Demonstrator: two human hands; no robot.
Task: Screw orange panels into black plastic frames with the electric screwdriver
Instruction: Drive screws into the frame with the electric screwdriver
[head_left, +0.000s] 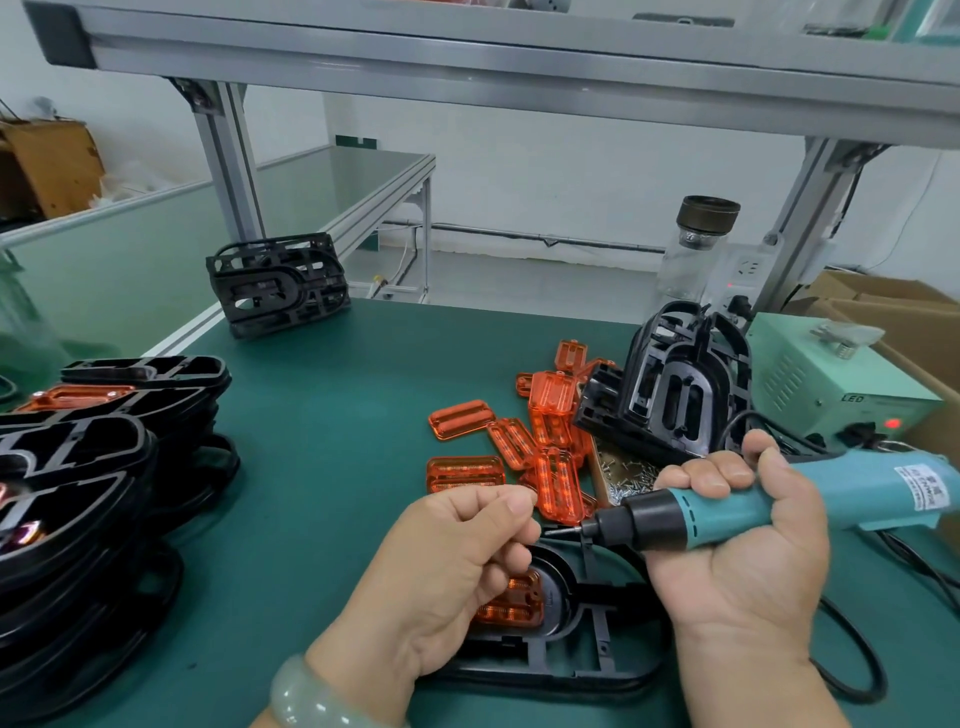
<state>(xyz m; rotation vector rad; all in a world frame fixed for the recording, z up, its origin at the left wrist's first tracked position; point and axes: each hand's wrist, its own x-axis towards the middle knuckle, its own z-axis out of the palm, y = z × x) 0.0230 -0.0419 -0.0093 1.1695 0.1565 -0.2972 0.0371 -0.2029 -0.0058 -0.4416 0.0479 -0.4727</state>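
Note:
A black plastic frame (582, 660) lies flat on the green mat at the near edge, with an orange panel (511, 605) seated in it. My right hand (737, 551) grips a teal electric screwdriver (769, 506), held level with its bit pointing left. My left hand (457, 566) hovers above the frame, fingertips pinched together right at the bit's tip; a screw there is too small to tell. Loose orange panels (519, 447) lie scattered behind my hands.
A tray of small screws (626, 475) sits behind my right hand. Stacked black frames (78, 493) fill the left side, some with orange panels fitted. More frames stand at the back left (278, 283) and at the right (670, 384). A pale green power supply (826, 379) stands far right.

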